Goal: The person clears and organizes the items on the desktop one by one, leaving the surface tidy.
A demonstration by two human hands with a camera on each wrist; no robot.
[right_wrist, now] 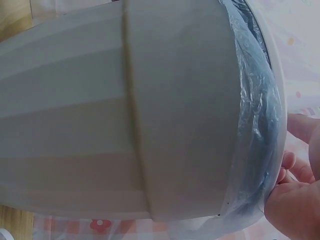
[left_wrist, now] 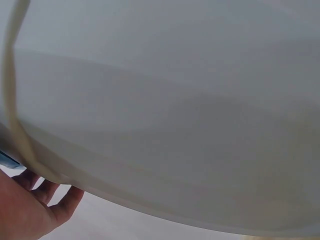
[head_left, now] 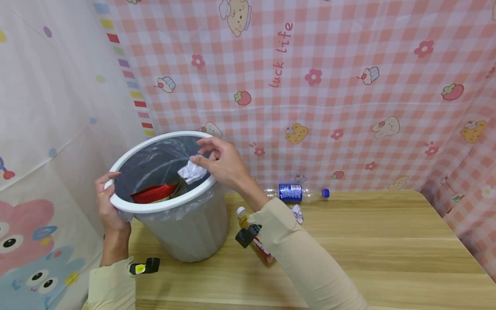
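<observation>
A grey trash bin with a white rim and a clear plastic liner stands tilted on the table. My left hand grips its rim on the left side, fingers over the edge. Over the right side of the opening is my right hand, its thumb and fingertips apart. Just below that thumb, inside the bin's mouth, is a crumpled white paper ball; whether they touch is unclear. Deeper in the bin lies a red piece of trash. In the right wrist view, the right-hand fingers show beside the rim.
Near the back edge of the wooden table lies a clear plastic bottle with a blue label. Another paper ball sits before it. A white-capped bottle is partly hidden by the right forearm. Patterned cloth hangs behind.
</observation>
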